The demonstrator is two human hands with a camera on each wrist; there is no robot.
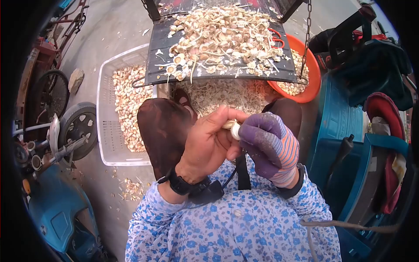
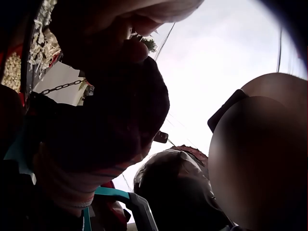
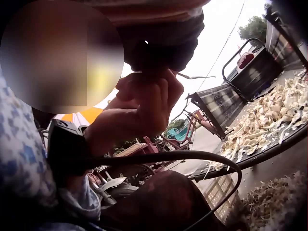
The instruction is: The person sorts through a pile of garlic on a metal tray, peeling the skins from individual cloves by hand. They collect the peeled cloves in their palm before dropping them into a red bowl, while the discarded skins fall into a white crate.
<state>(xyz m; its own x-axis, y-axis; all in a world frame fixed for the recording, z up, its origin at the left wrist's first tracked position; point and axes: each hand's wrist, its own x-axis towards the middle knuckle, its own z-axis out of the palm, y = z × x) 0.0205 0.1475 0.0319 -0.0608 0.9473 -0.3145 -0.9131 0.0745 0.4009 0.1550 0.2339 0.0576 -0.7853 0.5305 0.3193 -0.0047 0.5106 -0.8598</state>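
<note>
Over the lap in the head view, the bare left hand [image 1: 203, 144] holds a garlic piece [image 1: 236, 130] between its thumb and fingers. White flesh shows on the piece, with a yellowish skinned part [image 1: 228, 124] beside the thumb. From the other side, the right hand [image 1: 268, 142], in a purple glove with a striped cuff, pinches the same piece. Both hands' fingertips meet around it. In the right wrist view the left hand's curled fingers [image 3: 156, 101] sit below the dark glove, and the garlic is hidden. The glove is mostly shadowed in the left wrist view.
Ahead, a black platform [image 1: 152, 72] hung on chains bears heaped garlic and red-handled scissors [image 1: 277, 38]. A white crate [image 1: 102, 109] of cloves stands left, an orange basin [image 1: 315, 74] right. Peelings [image 1: 214, 96] litter the ground between the knees. Wheeled vehicles stand left; a teal frame [image 1: 325, 131] is right.
</note>
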